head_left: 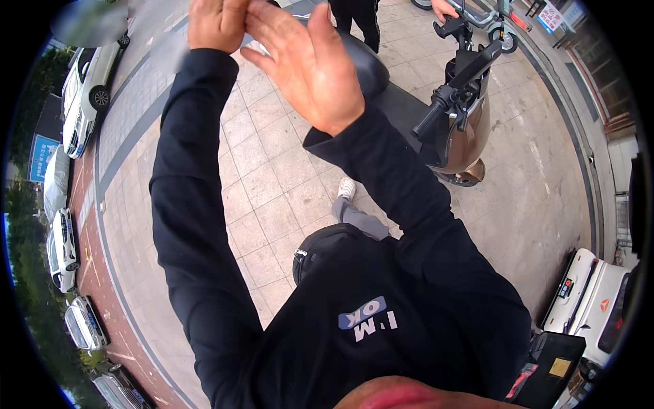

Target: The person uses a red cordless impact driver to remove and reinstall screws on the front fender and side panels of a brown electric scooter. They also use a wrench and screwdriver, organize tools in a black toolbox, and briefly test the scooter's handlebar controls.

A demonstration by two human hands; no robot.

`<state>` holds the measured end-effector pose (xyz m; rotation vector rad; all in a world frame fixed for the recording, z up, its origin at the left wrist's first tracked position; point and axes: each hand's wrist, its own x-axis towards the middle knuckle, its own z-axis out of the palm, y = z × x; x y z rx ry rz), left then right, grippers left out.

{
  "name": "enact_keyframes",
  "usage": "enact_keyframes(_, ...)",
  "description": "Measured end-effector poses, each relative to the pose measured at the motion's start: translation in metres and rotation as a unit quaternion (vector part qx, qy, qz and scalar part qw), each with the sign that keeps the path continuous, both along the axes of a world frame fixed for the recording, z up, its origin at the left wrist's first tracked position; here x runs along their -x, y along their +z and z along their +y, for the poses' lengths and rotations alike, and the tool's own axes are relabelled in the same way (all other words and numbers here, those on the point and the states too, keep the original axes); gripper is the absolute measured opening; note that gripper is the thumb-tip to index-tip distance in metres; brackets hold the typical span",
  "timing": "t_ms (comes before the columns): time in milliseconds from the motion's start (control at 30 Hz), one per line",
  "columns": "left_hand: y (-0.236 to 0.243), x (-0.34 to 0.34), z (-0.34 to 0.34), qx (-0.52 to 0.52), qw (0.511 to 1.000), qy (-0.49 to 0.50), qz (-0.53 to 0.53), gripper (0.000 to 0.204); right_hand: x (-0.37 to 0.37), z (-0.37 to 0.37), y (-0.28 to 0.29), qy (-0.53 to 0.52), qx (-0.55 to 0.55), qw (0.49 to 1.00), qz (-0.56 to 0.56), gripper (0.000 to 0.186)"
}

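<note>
- Black long-sleeved cloth top (pixel 436 273): white chest lettering (pixel 362 332), partly on a slate-blue patch.
- Grey cloth trouser leg (pixel 368 223) above a white shoe (pixel 347 188).
- Curved-front scooter (pixel 473 136): glossy bronze-brown panel, black handlebar (pixel 429 119).
- Square paving tiles (pixel 274 219): pale pinkish beige, darker gridlines.
- Rectangular street sign (pixel 42 158): bright blue, white characters.

The left hand (pixel 218 22) and right hand (pixel 320 78) (palm showing, thumb apart) are raised near a brown scooter (pixel 477 133).

Holds both arms (pixel 191 170) out ahead of the chest (pixel 436 320), with right hand (pixel 310 71) flat, palm facing chestward, thumb splayed, and left hand (pixel 216 26) beside its fingers (pixel 272 24).
</note>
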<state>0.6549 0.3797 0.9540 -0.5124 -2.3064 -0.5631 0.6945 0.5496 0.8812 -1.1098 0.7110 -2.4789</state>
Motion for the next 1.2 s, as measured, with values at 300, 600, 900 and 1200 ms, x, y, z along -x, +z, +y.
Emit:
enact_keyframes(300,-0.073,0.282,-0.014,-0.318,0.934,-0.107,-0.123,0.036,0.032,0.116,-0.168,-0.294,-0.569,0.765,-0.066,0.017)
enact_keyframes(600,-0.146,0.501,0.177,0.063,0.94,-0.277,-0.192,0.031,0.048,0.139,-0.142,-0.653,-0.645,0.39,-0.067,0.022)
enact_keyframes(900,-0.227,0.56,0.32,0.12,0.842,-0.486,-0.203,0.029,0.098,0.139,-0.191,-0.59,-0.747,0.035,-0.304,0.091)
enact_keyframes(1200,-0.447,0.406,0.332,0.116,0.524,-0.48,-0.694,0.026,0.112,0.149,-0.209,-0.533,-0.759,-0.043,-0.372,0.085)
